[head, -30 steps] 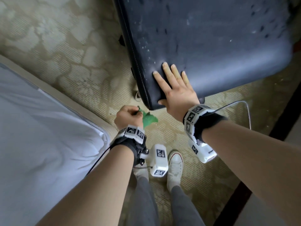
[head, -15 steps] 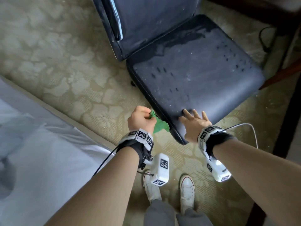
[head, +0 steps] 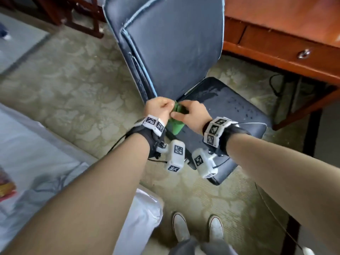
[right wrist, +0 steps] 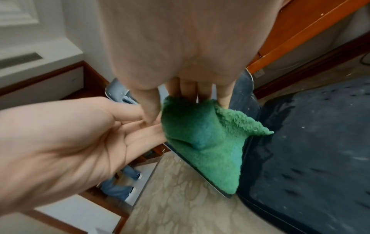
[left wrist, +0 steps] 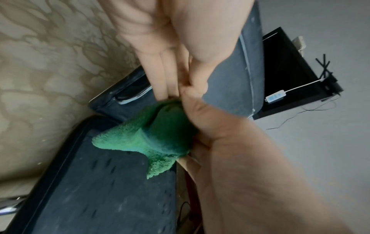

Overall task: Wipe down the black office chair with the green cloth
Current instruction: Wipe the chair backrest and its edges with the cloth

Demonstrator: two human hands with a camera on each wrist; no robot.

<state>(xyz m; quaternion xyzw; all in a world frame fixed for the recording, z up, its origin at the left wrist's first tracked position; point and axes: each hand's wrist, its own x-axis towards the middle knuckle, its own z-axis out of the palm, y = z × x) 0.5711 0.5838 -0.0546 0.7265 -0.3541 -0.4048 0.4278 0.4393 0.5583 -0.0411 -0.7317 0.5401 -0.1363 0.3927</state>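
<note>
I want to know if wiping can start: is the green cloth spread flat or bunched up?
Bunched up. The green cloth is gathered between the left hand and right hand, with loose corners hanging.

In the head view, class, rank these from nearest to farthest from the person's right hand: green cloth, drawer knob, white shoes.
1. green cloth: in the right hand, at its fingers.
2. white shoes: on the carpet below, toward the person.
3. drawer knob: on the wooden desk, far upper right.

One black office chair (head: pixel 171 52), one green cloth (head: pixel 175 124) between two hands, one desk (head: pixel 287 32) beyond them, two white shoes (head: pixel 181 228) below.
</note>
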